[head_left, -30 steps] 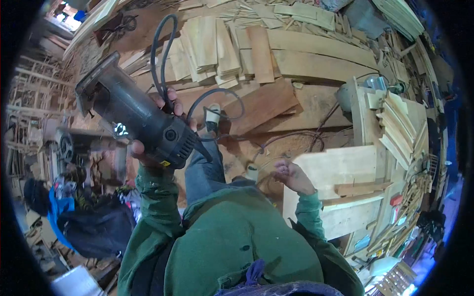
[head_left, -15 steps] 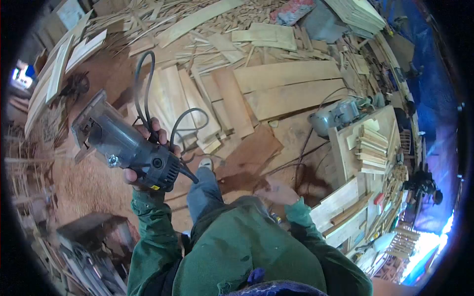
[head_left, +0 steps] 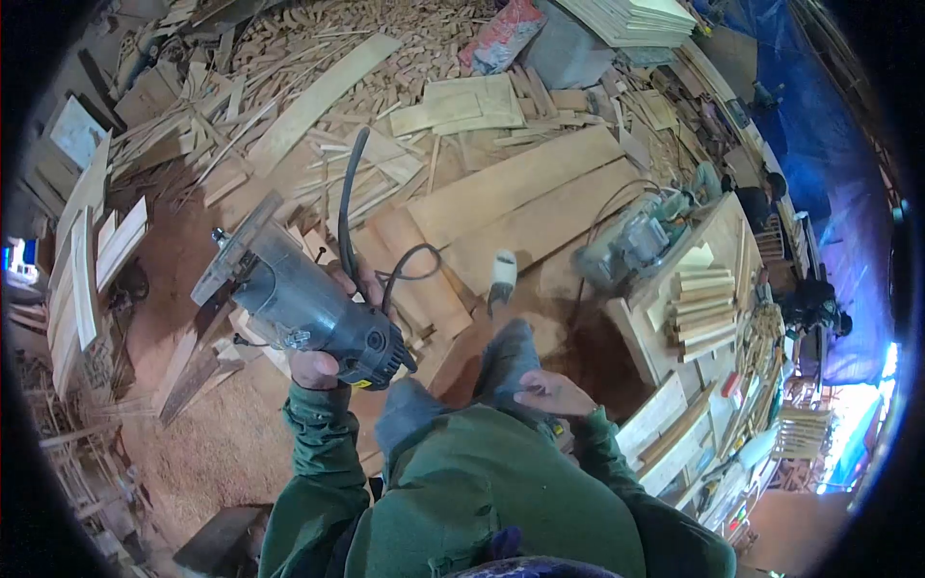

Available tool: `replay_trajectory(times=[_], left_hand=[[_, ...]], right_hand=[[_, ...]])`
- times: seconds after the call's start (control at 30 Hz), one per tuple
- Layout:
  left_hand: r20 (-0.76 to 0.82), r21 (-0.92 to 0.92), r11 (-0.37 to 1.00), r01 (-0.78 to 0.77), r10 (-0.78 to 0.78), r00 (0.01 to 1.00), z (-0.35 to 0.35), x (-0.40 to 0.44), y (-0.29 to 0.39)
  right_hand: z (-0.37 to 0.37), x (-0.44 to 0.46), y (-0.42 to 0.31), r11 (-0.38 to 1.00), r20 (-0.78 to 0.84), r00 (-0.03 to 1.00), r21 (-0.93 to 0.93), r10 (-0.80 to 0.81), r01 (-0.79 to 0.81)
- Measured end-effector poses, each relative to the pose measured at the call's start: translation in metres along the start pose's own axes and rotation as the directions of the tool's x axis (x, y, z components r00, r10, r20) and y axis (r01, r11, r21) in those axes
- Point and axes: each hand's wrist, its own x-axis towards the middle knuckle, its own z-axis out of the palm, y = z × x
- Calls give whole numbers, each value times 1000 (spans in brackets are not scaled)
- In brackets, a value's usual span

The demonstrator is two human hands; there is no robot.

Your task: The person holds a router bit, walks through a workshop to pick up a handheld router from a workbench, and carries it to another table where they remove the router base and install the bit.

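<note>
My left hand (head_left: 316, 370) is wrapped round the dark body of a trim router (head_left: 313, 313), its thumb on the near side and fingers on the far side. The router lies tilted, its flat base plate (head_left: 236, 249) facing up and left. A black cord (head_left: 349, 197) loops up from behind it and curls to the right. Low in front of my body, my right hand (head_left: 557, 393) is beside my thigh, its fingers loosely stretched and holding nothing visible. Long boards (head_left: 540, 212) lie on the floor beyond both hands.
A motor-driven machine (head_left: 631, 246) with hoses stands to the right. Beside it, a wooden bench (head_left: 655, 337) bears stacked strips (head_left: 708, 313). Wood offcuts (head_left: 318, 58) cover the far floor, and sawdust (head_left: 226, 453) lies at left. A shoe (head_left: 503, 270) shows ahead.
The whole view has shifted with my steps, and a shoe now shows farther ahead. The router has moved right and slightly down in view, still held. My right hand is less blurred.
</note>
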Motion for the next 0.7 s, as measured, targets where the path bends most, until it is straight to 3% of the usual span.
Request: replay_trajectory(times=[0.03, 0.07, 0.17, 0.2, 0.23, 0.27, 0.3, 0.33, 0.4, 0.43, 0.47, 0.57, 0.63, 0.7], left_hand=[[-152, 22, 1000, 3, 0, 988, 14, 18, -8], [-210, 69, 998, -1, 15, 978, -15, 21, -22], [-199, -15, 998, -67, 62, 978, -2, 122, -60], [-187, -41, 995, -86, 77, 979, 7, 163, -72], [-176, -67, 992, -104, 91, 980, 16, 204, -83], [-202, -23, 998, -61, 55, 978, 29, 235, -90], [-228, 18, 1000, -16, 20, 974, 42, 265, -97], [-219, 57, 997, -52, 64, 974, 41, 319, -113], [-315, 119, 993, -7, 44, 948, 55, 347, -129], [-270, 149, 989, -10, 50, 962, 68, 373, -137], [-200, 181, 982, -48, 85, 976, 78, 407, -148], [-174, 164, 986, -43, 72, 982, 70, 466, -180], [-171, 143, 990, 12, 13, 985, 73, 496, -191], [-109, 119, 992, 31, -18, 994, 77, 545, -211]], right_hand=[[-20, 17, 2, 998, 19, 1000, 63, 5, -6], [-41, 38, 11, 1000, 108, 994, 21, 10, -13], [-122, 127, 44, 999, 169, 985, 9, -43, 42], [-174, 160, 37, 952, 300, 913, 212, -278, 220], [-233, 211, 26, 828, 363, 769, 426, -526, 365], [-253, 210, 42, 932, 217, 932, 284, -292, 226], [-274, 209, 58, 976, 48, 998, 216, -28, 17], [-331, 240, 64, 962, -41, 996, 258, -77, 85], [-359, 221, 84, 913, -133, 990, 399, -41, 91], [-396, 210, 51, 989, -236, 970, 123, -50, 81], [-430, 216, 37, 982, -272, 959, 145, -80, 123], [-482, 223, 59, 944, -314, 935, 225, -164, 241], [-517, 223, 22, 907, -281, 947, 341, -154, 248], [-548, 225, -5, 917, -332, 943, 377, 2, 130]])
